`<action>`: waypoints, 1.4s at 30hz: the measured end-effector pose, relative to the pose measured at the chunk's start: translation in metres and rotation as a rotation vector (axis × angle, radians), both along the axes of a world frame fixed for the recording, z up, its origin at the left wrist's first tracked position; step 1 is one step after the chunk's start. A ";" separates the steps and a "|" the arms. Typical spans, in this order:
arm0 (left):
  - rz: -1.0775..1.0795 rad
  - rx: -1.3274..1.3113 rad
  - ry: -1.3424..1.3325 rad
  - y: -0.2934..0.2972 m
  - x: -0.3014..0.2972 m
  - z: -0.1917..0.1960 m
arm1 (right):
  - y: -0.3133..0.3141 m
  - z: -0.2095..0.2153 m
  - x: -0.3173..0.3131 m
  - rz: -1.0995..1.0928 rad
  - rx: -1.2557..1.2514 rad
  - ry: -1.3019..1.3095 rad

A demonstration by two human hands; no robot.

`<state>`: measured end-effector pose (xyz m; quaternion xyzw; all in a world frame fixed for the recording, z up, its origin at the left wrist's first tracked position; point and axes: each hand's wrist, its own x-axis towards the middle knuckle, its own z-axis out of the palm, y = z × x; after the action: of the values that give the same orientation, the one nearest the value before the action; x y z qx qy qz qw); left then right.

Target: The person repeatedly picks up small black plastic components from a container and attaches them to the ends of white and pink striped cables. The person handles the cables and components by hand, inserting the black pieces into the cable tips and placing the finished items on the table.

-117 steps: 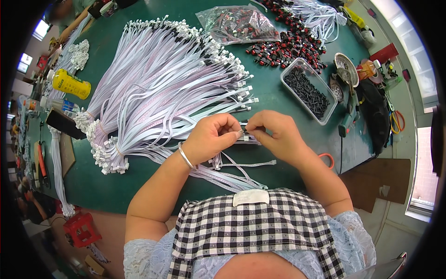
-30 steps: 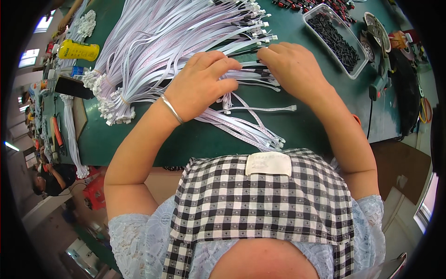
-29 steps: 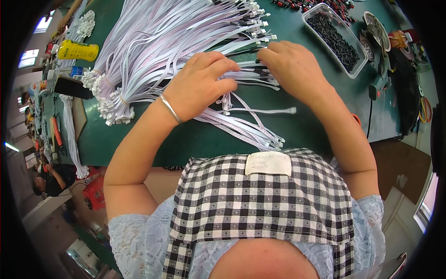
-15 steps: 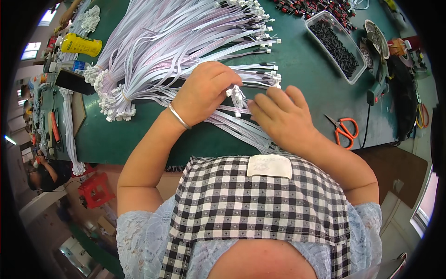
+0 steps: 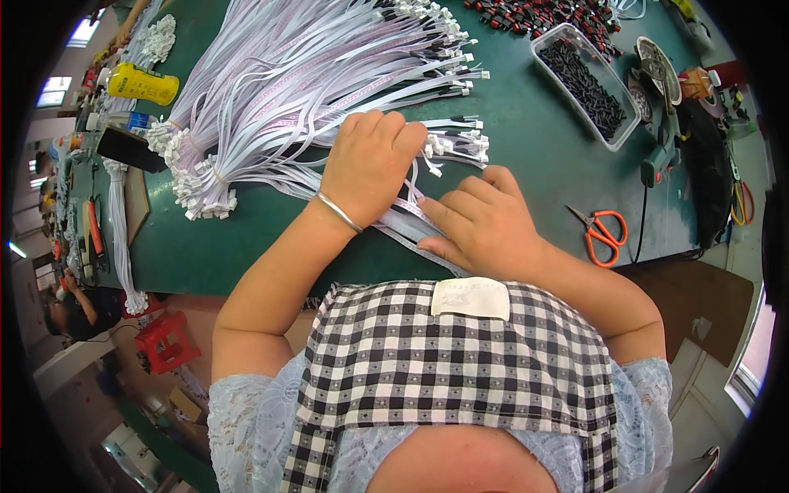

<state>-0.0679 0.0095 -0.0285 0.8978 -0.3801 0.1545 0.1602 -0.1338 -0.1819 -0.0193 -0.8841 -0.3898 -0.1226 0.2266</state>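
My left hand [image 5: 367, 164], with a silver bangle on the wrist, is closed over several flat white ribbon cables. Their white connectors [image 5: 444, 146] stick out past its fingertips, and what lies under the palm is hidden. To its right, my right hand [image 5: 485, 218] has the thumb and forefinger apart, with the other fingers bent. Both digits come close to loose ribbon cables [image 5: 411, 234] running toward the apron. Beyond the hands spreads a large bundle of white ribbon cables [image 5: 271, 90], gathered at the left, with connectors at both ends.
Orange-handled scissors [image 5: 604, 237] lie at the right on the green table [image 5: 526, 115]. A clear tray [image 5: 625, 135] of small black parts stands behind them, near a pile of red and black parts [image 5: 542, 25]. At left are a yellow bottle [image 5: 144, 84] and a dark phone [image 5: 130, 148].
My left hand has shifted right and turned, its fingers now folded over the cables. My right hand has lowered, its thumb now showing. The connectors between the hands have moved.
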 end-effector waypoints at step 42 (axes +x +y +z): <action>-0.207 -0.290 0.234 -0.004 -0.011 0.005 | -0.033 -0.006 0.039 -0.314 0.044 0.005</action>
<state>-0.0786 0.0055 -0.0230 0.8333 -0.4229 0.0849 0.3458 -0.0951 -0.2150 -0.0255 -0.9292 -0.2435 -0.1629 0.2251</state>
